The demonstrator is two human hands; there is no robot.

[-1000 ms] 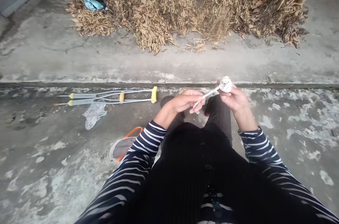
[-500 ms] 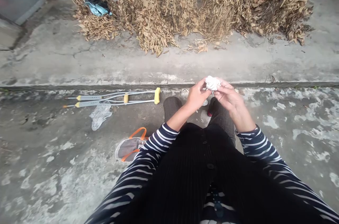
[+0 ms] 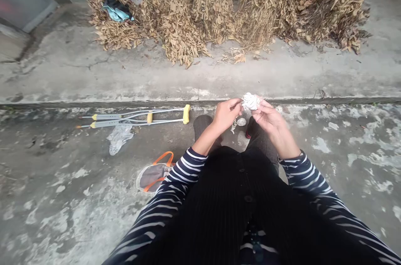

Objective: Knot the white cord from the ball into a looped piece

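The left hand (image 3: 224,115) and right hand (image 3: 270,121) pinch a white fabric roll (image 3: 250,101) between their fingertips, above the knees and just short of the concrete step edge (image 3: 282,100); metal crutches (image 3: 134,117) lie off to the left beside a plastic bag (image 3: 119,138), an orange-handled bag (image 3: 153,176) sits by the left arm, and dried plants (image 3: 188,14) stand beyond the step
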